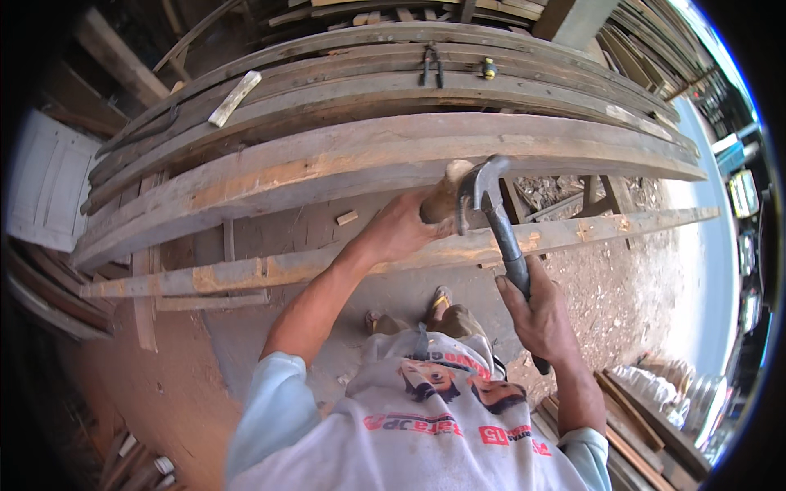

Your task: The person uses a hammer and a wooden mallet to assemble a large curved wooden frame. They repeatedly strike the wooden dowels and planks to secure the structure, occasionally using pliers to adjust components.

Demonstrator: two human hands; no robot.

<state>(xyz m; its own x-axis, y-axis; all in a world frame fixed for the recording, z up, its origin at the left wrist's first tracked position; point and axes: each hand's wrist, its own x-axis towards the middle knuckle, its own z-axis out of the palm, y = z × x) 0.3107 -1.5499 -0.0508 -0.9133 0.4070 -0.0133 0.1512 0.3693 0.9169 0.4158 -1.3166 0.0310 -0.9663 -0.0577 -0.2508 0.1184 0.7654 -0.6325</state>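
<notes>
My right hand (544, 315) is closed round the dark handle of a hammer (509, 245), gripping it low down. The hammer's metal head is raised beside a short, thick piece of rounded wood (442, 200), which my left hand (401, 225) grips. A dark curved metal edge lies between the wood and the hammer head; I cannot tell which of the two it belongs to. Both hands are above a long narrow beam (327, 266) that runs across in front of me. Behind it lies a wider, thicker plank (327, 168).
Pincers (432, 65), a small yellow and black object (490, 69) and a wood offcut (235, 98) lie on the boards farther back. A small block (347, 218) is between the beams. Wood chips cover the ground at right; stacked timber (630, 425) stands near right.
</notes>
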